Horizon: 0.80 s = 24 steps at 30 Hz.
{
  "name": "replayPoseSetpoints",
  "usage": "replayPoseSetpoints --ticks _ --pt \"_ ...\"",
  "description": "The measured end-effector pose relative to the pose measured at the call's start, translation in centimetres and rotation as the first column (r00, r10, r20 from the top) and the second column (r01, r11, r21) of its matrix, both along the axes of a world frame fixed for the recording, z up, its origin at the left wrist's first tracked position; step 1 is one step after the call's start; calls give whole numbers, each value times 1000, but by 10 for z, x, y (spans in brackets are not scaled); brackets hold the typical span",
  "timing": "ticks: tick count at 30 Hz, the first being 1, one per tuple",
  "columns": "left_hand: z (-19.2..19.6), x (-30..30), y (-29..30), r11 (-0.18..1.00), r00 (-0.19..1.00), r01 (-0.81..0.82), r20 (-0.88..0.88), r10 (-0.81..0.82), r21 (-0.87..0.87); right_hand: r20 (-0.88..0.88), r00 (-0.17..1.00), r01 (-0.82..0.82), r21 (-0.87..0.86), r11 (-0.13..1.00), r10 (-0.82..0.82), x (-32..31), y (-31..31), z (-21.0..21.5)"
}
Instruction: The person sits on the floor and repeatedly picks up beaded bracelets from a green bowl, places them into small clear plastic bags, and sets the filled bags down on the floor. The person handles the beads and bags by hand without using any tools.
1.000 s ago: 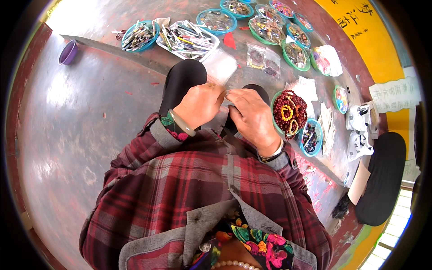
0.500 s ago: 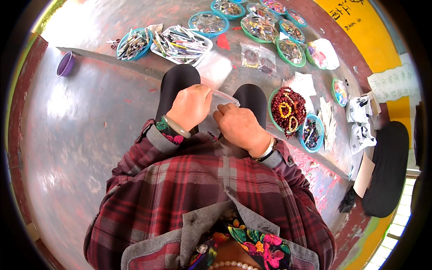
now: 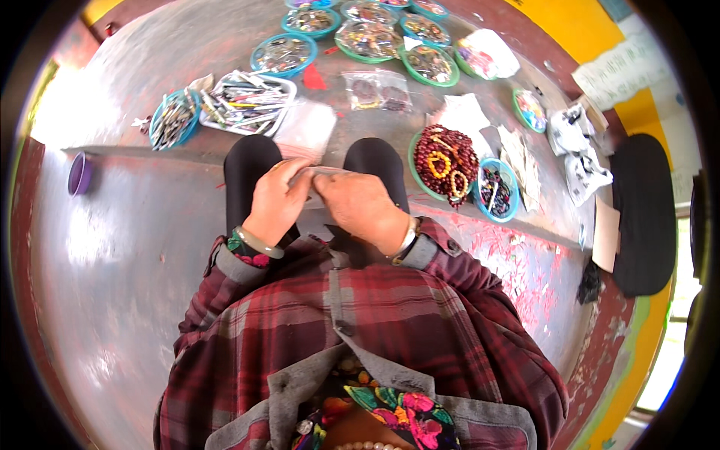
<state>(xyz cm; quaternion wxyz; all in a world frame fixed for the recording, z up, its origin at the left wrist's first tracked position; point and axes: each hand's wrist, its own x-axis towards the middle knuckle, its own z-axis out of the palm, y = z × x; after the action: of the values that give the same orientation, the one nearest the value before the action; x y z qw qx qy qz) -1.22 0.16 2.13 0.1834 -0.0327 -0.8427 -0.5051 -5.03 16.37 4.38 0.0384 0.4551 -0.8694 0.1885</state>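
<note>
Hands between the knees (image 3: 379,159): the left hand (image 3: 279,201) and right hand (image 3: 365,208) nearly meet, their fingers curled and drawn in on a clear plastic bag (image 3: 316,202) — partly hidden, showing between and just below the fingertips; beyond the fingers lies a clear plastic stack (image 3: 307,129); farther, to their left, a white tray (image 3: 291,91) of pens (image 3: 244,101); to their right, dark red beads (image 3: 444,150) — heaped in a green basket (image 3: 414,169).

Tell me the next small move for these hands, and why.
Perhaps ease the bare left hand and right hand slightly apart: they sit close together at the thin, clear plastic piece and cover part of it, so this could expose more.
</note>
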Motion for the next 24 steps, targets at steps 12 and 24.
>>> replayPoseSetpoints --ticks 12,24 --pt "-14 -7 -4 967 1000 16 -10 -19 -255 145 981 -133 28 991 128 -5 13 -14" --pt "-3 -14 -2 991 997 -17 76 27 -130 175 635 747 -390 539 -753 -120 177 -145"
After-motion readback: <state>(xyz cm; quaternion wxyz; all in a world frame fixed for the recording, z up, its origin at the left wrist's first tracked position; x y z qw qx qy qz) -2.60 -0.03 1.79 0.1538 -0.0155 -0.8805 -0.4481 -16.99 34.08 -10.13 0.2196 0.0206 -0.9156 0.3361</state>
